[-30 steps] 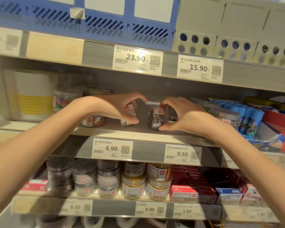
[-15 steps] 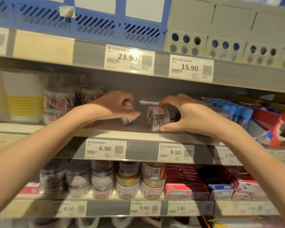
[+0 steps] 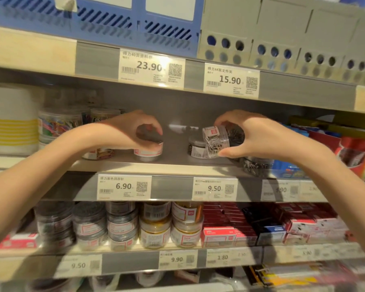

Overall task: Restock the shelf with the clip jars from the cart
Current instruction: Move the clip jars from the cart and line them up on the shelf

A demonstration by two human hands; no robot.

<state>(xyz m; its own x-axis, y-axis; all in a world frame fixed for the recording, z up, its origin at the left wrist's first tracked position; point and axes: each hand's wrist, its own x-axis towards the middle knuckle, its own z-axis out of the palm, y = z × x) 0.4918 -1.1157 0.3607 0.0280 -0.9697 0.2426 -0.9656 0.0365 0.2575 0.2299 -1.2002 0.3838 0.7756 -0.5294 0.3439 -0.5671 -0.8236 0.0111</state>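
1. Red-labelled clip jar (image 3: 148, 151) is gripped from above by left hand (image 3: 133, 131), set upright on middle shelf (image 3: 135, 163).
2. Silver-clip jar (image 3: 216, 140) is held tilted in right hand (image 3: 255, 135), prob. for stacking on the jar below (image 3: 195, 149).

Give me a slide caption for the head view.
Both hands set clip jars on the middle shelf: left hand upright, right hand tilted.

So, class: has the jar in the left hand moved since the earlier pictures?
Yes. The jar under the left hand was tilted in the air; it now stands upright on the shelf, above the 6.90 price tag.
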